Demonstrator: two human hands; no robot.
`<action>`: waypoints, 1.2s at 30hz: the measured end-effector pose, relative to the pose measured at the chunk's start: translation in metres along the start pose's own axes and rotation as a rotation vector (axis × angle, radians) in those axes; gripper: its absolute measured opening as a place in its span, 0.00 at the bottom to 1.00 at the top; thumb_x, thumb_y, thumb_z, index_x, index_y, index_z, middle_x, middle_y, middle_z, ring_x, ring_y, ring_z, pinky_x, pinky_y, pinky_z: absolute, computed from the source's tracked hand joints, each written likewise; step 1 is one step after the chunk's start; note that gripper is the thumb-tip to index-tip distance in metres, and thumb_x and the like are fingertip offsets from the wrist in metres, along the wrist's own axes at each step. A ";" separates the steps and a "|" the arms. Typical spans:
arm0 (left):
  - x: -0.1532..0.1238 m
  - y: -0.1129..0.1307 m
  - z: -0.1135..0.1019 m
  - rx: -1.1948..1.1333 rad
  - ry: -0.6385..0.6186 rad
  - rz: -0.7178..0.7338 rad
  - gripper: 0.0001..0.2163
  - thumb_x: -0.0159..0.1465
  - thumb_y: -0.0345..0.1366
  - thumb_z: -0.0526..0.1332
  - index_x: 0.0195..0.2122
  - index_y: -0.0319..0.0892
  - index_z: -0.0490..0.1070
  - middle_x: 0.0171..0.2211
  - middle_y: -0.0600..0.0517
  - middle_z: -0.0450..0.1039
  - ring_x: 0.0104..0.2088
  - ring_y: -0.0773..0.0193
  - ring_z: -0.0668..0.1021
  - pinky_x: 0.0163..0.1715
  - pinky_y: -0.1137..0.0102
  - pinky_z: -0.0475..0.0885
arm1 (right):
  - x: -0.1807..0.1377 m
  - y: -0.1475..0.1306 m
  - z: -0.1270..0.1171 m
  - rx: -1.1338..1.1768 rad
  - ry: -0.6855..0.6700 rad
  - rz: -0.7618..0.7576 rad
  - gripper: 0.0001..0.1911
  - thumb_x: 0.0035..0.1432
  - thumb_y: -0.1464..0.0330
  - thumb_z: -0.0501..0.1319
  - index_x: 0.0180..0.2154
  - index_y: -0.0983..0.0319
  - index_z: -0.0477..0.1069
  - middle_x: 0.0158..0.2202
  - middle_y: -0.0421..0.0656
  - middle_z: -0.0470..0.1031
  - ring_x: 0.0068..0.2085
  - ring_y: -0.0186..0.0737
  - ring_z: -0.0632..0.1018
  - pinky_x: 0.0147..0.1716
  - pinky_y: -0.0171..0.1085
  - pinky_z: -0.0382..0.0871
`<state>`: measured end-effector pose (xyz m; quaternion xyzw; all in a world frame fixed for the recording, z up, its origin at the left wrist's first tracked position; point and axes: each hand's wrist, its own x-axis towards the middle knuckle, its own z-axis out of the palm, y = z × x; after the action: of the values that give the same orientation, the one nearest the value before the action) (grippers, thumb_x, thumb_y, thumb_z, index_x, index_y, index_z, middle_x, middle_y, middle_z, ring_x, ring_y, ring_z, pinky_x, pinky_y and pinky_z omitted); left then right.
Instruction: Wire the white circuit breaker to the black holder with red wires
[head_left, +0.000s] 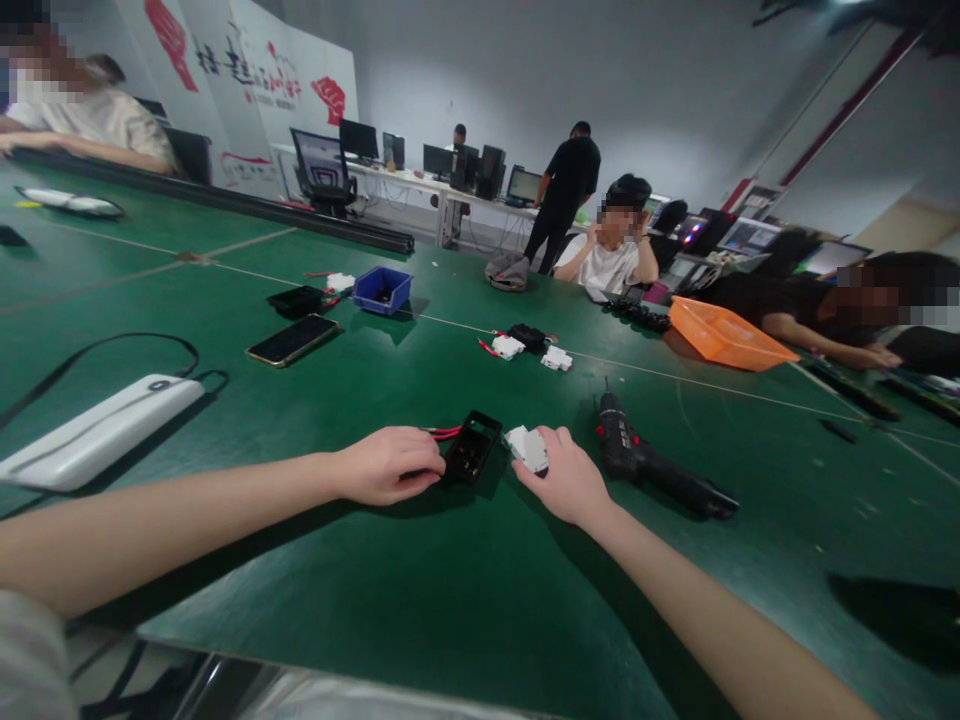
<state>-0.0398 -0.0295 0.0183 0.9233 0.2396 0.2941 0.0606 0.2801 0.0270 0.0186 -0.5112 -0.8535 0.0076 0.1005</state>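
Note:
My left hand (386,465) rests on the green table (420,590) with its fingers curled against the near edge of a small black open box (472,447); red wires (444,432) run out from under the fingers. My right hand (566,478) is closed on a small white plastic part (529,448), held just right of the black box. A black electric screwdriver (652,462) lies on the table right of my right hand.
A white power bank (97,430) with a black cable and a phone (292,340) lie at left. Further back are a blue bin (382,290), more white and black parts (525,345) and an orange tray (724,335). Other people sit around the table.

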 end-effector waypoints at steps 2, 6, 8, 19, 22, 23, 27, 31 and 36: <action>0.003 0.002 -0.002 0.004 -0.042 0.036 0.05 0.69 0.30 0.58 0.43 0.44 0.72 0.35 0.49 0.78 0.40 0.61 0.80 0.44 0.67 0.73 | 0.000 0.000 0.000 0.001 0.004 -0.006 0.30 0.64 0.49 0.58 0.56 0.64 0.65 0.46 0.49 0.69 0.41 0.48 0.76 0.39 0.42 0.66; 0.003 0.002 0.000 0.029 -0.064 -0.004 0.07 0.69 0.30 0.58 0.45 0.44 0.73 0.37 0.48 0.78 0.41 0.61 0.79 0.44 0.67 0.74 | 0.000 0.000 -0.001 0.003 0.002 -0.006 0.28 0.64 0.49 0.58 0.55 0.63 0.66 0.45 0.49 0.69 0.41 0.48 0.76 0.38 0.42 0.66; 0.001 -0.001 0.003 0.049 -0.051 -0.075 0.09 0.70 0.30 0.56 0.47 0.43 0.73 0.40 0.47 0.78 0.42 0.61 0.79 0.45 0.66 0.74 | 0.000 -0.001 -0.002 0.004 0.002 -0.001 0.27 0.64 0.49 0.58 0.54 0.63 0.66 0.44 0.48 0.68 0.40 0.48 0.76 0.38 0.41 0.66; -0.002 -0.010 0.011 0.088 -0.005 -0.245 0.12 0.68 0.28 0.55 0.49 0.42 0.73 0.46 0.45 0.75 0.47 0.59 0.76 0.48 0.64 0.76 | -0.001 -0.004 -0.005 -0.004 -0.002 0.018 0.26 0.64 0.49 0.59 0.52 0.62 0.67 0.44 0.48 0.68 0.39 0.46 0.76 0.36 0.40 0.66; 0.000 -0.006 0.007 0.113 0.003 -0.221 0.11 0.67 0.28 0.56 0.48 0.42 0.74 0.48 0.44 0.73 0.50 0.58 0.75 0.50 0.63 0.76 | -0.001 -0.003 -0.005 -0.013 -0.001 0.017 0.26 0.64 0.49 0.59 0.53 0.62 0.66 0.45 0.48 0.69 0.39 0.46 0.76 0.36 0.40 0.66; 0.001 -0.004 0.006 0.124 0.006 -0.210 0.11 0.66 0.28 0.57 0.48 0.42 0.74 0.49 0.43 0.72 0.51 0.57 0.75 0.51 0.62 0.75 | -0.001 -0.003 -0.004 -0.017 0.000 0.016 0.26 0.64 0.49 0.58 0.53 0.62 0.66 0.45 0.48 0.69 0.39 0.46 0.76 0.36 0.40 0.65; 0.001 -0.001 0.003 0.170 0.018 -0.140 0.13 0.65 0.27 0.58 0.49 0.42 0.74 0.55 0.42 0.70 0.59 0.53 0.71 0.58 0.57 0.72 | -0.001 -0.004 -0.005 -0.038 0.002 0.009 0.26 0.64 0.48 0.58 0.52 0.61 0.66 0.45 0.48 0.70 0.39 0.46 0.77 0.35 0.39 0.66; 0.000 -0.001 0.004 0.172 -0.031 -0.092 0.15 0.64 0.27 0.58 0.51 0.42 0.73 0.58 0.42 0.71 0.60 0.53 0.73 0.59 0.58 0.73 | -0.004 -0.012 -0.007 -0.172 -0.010 0.070 0.25 0.63 0.47 0.58 0.45 0.63 0.67 0.40 0.49 0.74 0.37 0.48 0.79 0.32 0.39 0.66; -0.002 -0.003 0.005 0.178 -0.055 -0.112 0.15 0.66 0.28 0.57 0.52 0.42 0.73 0.59 0.41 0.70 0.59 0.53 0.74 0.56 0.58 0.75 | -0.021 -0.026 -0.013 -0.325 -0.030 0.154 0.28 0.66 0.46 0.53 0.42 0.66 0.67 0.33 0.52 0.75 0.30 0.51 0.80 0.25 0.41 0.67</action>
<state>-0.0389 -0.0279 0.0125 0.9180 0.3141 0.2422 0.0014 0.2695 -0.0043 0.0309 -0.5846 -0.8031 -0.1153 0.0031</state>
